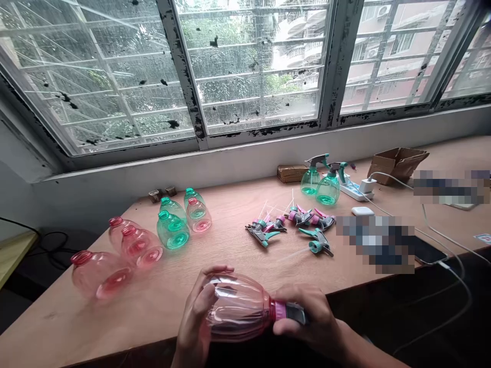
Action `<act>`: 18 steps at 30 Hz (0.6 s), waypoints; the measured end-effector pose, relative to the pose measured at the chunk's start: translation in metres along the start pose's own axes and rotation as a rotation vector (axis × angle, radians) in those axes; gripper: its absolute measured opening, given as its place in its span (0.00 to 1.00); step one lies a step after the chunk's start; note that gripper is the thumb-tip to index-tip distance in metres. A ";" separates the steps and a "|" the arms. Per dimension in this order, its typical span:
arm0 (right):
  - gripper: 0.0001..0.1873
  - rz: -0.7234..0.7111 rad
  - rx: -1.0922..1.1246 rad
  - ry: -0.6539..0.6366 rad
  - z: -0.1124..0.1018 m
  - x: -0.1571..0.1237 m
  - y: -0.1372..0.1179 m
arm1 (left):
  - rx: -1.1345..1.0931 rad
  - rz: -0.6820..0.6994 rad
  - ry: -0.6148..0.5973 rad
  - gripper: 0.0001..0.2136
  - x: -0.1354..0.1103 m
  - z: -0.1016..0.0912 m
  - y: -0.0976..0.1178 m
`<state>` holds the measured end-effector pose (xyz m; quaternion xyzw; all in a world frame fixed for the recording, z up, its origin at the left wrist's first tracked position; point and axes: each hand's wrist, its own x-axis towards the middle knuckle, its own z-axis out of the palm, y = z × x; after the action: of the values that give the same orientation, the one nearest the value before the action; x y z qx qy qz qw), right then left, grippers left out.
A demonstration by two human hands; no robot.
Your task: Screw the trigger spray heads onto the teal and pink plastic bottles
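A clear pink spray bottle point(240, 306) lies on its side in the air over the table's front edge, its neck to the right. My left hand point(197, 312) wraps round the base end of it. At the neck, my right hand point(310, 312) grips the grey and pink spray head point(289, 312), thumb and fingers closed round the collar. The head sits against the bottle's neck; whether it is fully screwed down I cannot tell. Beyond my hands lie several loose spray heads point(263, 232) with thin tubes, some pink and grey, some green and grey.
Open pink bottles point(99, 276) and green bottles point(172, 230) stand at the left. Two green bottles with spray heads point(328, 189) stand at the back. A power strip point(356, 190), cables, a white case point(362, 211), a phone point(424, 249) and a cardboard box point(397, 166) lie right.
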<state>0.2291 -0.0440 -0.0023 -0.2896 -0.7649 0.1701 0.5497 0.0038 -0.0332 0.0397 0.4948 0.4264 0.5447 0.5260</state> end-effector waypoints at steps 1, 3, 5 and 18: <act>0.17 0.077 0.047 0.023 0.002 0.000 0.000 | 0.015 0.030 0.023 0.18 -0.002 0.002 0.000; 0.16 0.251 0.170 0.044 0.007 -0.001 0.002 | 0.082 0.104 0.056 0.18 -0.007 0.005 -0.001; 0.17 0.408 0.311 0.031 0.011 -0.004 0.005 | 0.163 0.223 0.100 0.17 -0.012 0.005 0.000; 0.16 0.353 -0.050 -0.191 -0.063 0.028 0.019 | 0.613 0.330 -0.125 0.25 0.027 -0.016 -0.027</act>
<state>0.2865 -0.0152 0.0286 -0.4154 -0.7550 0.2712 0.4288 -0.0069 -0.0036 0.0128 0.7241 0.4515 0.4378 0.2831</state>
